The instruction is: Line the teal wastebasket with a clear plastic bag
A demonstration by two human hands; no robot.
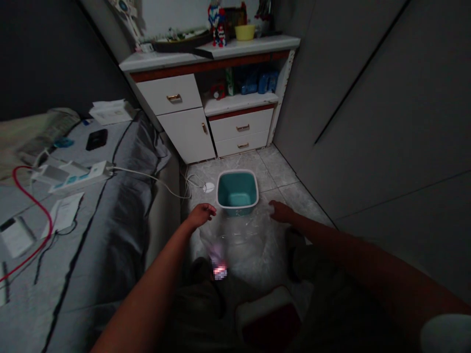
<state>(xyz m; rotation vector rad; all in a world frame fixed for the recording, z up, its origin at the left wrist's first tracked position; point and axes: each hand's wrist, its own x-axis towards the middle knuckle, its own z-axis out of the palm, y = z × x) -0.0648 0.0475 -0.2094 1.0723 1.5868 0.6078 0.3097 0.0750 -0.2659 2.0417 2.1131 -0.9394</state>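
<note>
A square teal bin with a white rim stands on the tiled floor straight ahead. In front of it, a clear plastic bag spreads toward my lap, with a blurred pink patch low on it. My left hand pinches the bag's near-left edge, just left of the bin. My right hand grips the opposite edge, its fingertips close to the bin's right corner. Neither hand touches the bin.
A white cabinet with drawers stands behind the bin, with figurines and a yellow bowl on top. A grey-covered bed with a power strip lies left. Grey wardrobe doors rise right. A white cable reaches the floor.
</note>
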